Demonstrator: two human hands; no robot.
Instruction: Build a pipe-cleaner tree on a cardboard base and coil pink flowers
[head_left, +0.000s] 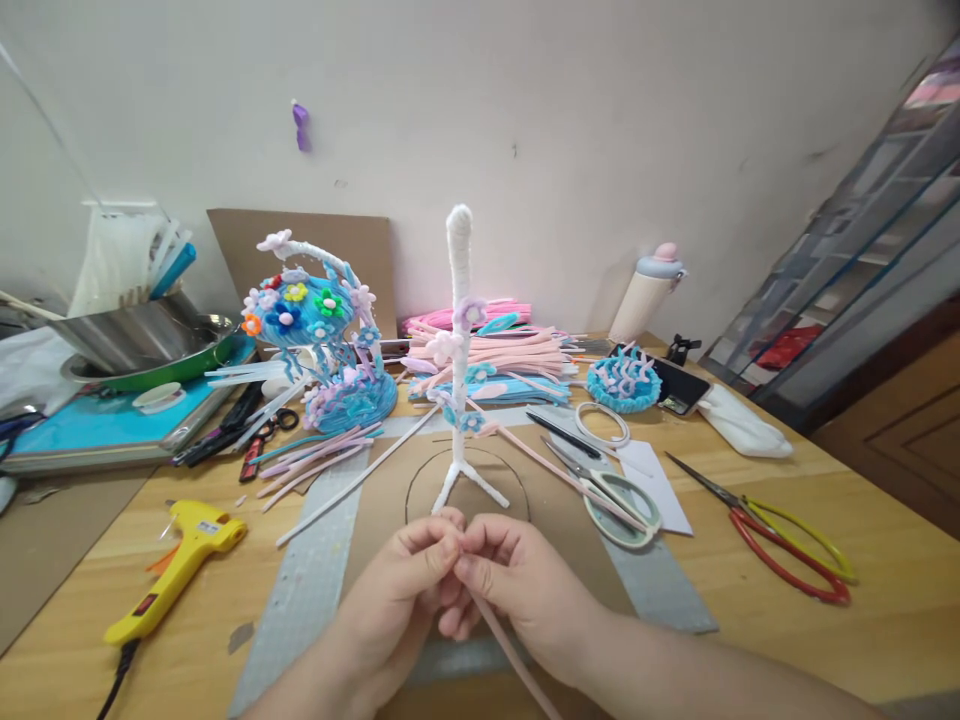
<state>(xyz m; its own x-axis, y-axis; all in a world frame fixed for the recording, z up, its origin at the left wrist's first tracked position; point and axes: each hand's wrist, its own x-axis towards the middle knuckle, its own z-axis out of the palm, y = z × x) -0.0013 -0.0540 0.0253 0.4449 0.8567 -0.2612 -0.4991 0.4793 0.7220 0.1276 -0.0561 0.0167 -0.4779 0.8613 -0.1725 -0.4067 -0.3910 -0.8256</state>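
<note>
Both hands meet at the front of the cardboard sheet. My left hand [409, 580] is pinched closed against the fingertips of my right hand [525, 575]. A pink pipe cleaner [510, 650] runs from between the fingers down toward the bottom edge; its upper end is hidden in the pinch. Just beyond the hands stands a white wrapped stem [460, 270] with splayed feet and small purple, pink and blue flowers. It stands within a circle drawn on the cardboard [390, 480]. Behind left is a finished blue jellyfish piece [315, 310] with colourful flowers.
A yellow glue gun [176, 570] lies left. Pale green scissors [626, 510] and red-yellow scissors [787, 550] lie right. Pink pipe cleaners [502, 355] are piled behind, near a blue coral-like piece [624, 380], a phone [682, 388] and a bottle [645, 290]. A metal bowl [135, 335] sits back left.
</note>
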